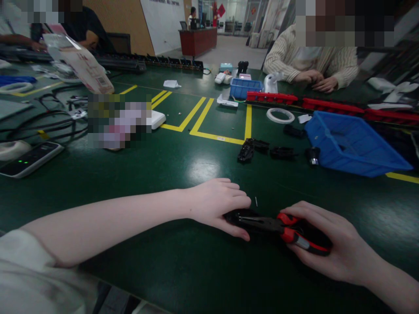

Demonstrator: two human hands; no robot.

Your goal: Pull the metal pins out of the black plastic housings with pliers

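My right hand [327,242] is wrapped round the red and black handles of a pair of pliers [288,231] lying low over the green table [183,270]. The pliers' dark jaws point left into a small black part [237,216]. My left hand [218,205] is closed over that black part, thumb under it and fingers on top, pressing it to the table. A tiny metal pin [256,201] lies on the table just beyond my left fingertips.
Several black plastic parts [253,149] lie beyond, beside a tilted blue bin [352,144]. A white tape ring [280,115], red strips [330,105] and a small blue tray [245,87] sit farther back. A person's hands [316,80] rest at the far side. Cables and a device [31,159] are left.
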